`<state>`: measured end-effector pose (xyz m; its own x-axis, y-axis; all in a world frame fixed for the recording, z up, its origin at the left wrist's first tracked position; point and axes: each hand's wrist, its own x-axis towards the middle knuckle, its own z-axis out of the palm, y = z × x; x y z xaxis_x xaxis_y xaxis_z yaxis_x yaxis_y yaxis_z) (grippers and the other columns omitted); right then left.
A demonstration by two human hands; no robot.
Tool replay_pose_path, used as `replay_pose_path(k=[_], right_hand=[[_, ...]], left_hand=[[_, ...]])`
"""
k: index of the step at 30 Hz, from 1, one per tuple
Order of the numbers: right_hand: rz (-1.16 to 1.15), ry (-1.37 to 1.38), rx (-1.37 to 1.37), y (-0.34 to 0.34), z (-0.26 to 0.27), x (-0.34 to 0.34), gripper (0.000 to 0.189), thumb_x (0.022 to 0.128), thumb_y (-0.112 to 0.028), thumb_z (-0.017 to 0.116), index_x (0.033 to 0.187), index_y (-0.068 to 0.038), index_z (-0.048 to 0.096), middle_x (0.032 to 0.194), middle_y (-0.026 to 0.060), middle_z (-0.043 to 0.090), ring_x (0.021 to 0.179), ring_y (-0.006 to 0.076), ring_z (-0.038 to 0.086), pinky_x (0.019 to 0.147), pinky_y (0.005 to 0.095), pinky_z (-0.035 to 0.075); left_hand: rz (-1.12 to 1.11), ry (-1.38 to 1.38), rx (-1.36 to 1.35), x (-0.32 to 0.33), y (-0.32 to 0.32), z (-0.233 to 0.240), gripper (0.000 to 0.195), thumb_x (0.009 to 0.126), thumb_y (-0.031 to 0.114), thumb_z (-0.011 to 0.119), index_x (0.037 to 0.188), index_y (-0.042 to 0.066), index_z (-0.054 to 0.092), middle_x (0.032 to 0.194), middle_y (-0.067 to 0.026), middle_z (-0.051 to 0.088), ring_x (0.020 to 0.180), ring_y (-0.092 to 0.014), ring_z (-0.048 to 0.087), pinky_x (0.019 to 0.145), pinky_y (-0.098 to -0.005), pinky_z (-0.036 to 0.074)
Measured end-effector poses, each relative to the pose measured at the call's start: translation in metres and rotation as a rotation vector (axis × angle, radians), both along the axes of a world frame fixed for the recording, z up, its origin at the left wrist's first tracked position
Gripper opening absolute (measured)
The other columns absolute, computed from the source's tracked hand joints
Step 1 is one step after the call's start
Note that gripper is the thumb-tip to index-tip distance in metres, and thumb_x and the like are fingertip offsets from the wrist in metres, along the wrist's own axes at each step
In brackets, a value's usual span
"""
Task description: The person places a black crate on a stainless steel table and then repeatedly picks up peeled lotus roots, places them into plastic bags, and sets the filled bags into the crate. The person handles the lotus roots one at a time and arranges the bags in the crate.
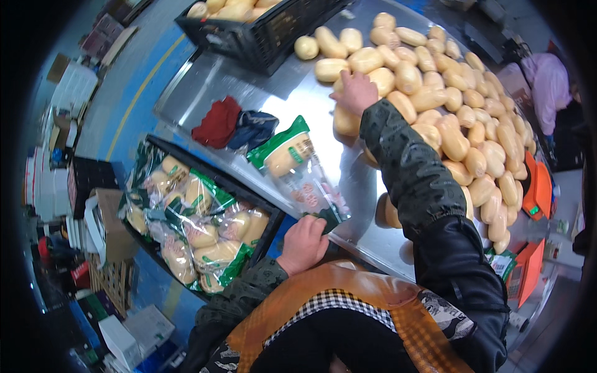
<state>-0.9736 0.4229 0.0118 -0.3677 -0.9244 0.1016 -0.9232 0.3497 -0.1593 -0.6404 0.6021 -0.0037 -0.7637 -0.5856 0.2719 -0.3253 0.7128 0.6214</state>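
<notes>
On the metal table (205,88) a clear plastic bag with green ends (298,172) lies flat, a pale lotus root segment (282,161) visible at its far end. My left hand (304,245) grips the near, dark green end of this bag at the table's edge. My right hand (358,92) reaches over the left side of a large heap of lotus root segments (447,102). Its fingers rest on a segment there, largely covered by the hand, so a firm grip cannot be made out.
A black crate (266,42) of lotus roots stands at the table's far side. Left of the table, another black crate (270,219) holds several filled bags. Red cloth (219,122) and dark blue cloth (255,128) lie near the bag. Orange scales (537,186) stand at right.
</notes>
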Motion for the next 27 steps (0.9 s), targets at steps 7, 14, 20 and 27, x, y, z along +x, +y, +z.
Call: replay_pose_path(k=[7, 14, 20, 27], right_hand=[[-0.150, -0.176, -0.039, -0.030, -0.016, -0.005, 0.059, 0.087, -0.030, 0.074, 0.135, -0.005, 0.050, 0.129, 0.0229, 0.063, 0.119, 0.0407, 0.062, 0.097, 0.0498, 0.054], [0.321, -2.512, -0.259, 0.088, 0.030, 0.008, 0.064, 0.105, -0.044, 0.049, 0.148, 0.003, 0.044, 0.148, 0.0295, 0.050, 0.139, 0.0509, 0.046, 0.111, 0.0582, 0.048], [0.225, -2.971, -0.349, 0.194, 0.019, 0.057, 0.079, 0.104, -0.056, 0.048, 0.159, -0.004, 0.027, 0.155, 0.0373, 0.034, 0.141, 0.0547, 0.041, 0.110, 0.0543, 0.050], [0.412, -2.658, 0.138, 0.279, 0.006, 0.103, 0.081, 0.100, -0.053, 0.057, 0.157, 0.000, 0.033, 0.141, 0.0322, 0.053, 0.122, 0.0485, 0.061, 0.086, 0.0468, 0.062]], left_hand=[[-0.062, 0.052, -0.053, 0.012, -0.010, -0.007, 0.029, 0.077, 0.006, 0.070, 0.104, 0.005, 0.061, 0.090, -0.0102, 0.057, 0.081, -0.029, 0.063, 0.069, -0.0385, 0.053], [-0.034, 0.156, 0.016, 0.007, -0.017, 0.003, 0.022, 0.077, 0.002, 0.067, 0.098, 0.004, 0.062, 0.087, -0.0110, 0.059, 0.078, -0.031, 0.064, 0.067, -0.0405, 0.054], [-0.011, 0.107, 0.026, -0.003, -0.015, 0.008, 0.022, 0.078, 0.000, 0.065, 0.099, 0.003, 0.059, 0.086, -0.0143, 0.057, 0.077, -0.037, 0.062, 0.064, -0.0446, 0.052], [0.068, 0.147, 0.073, -0.016, -0.008, 0.009, 0.019, 0.081, 0.000, 0.065, 0.097, 0.005, 0.056, 0.086, -0.0137, 0.057, 0.076, -0.038, 0.062, 0.062, -0.0449, 0.051]])
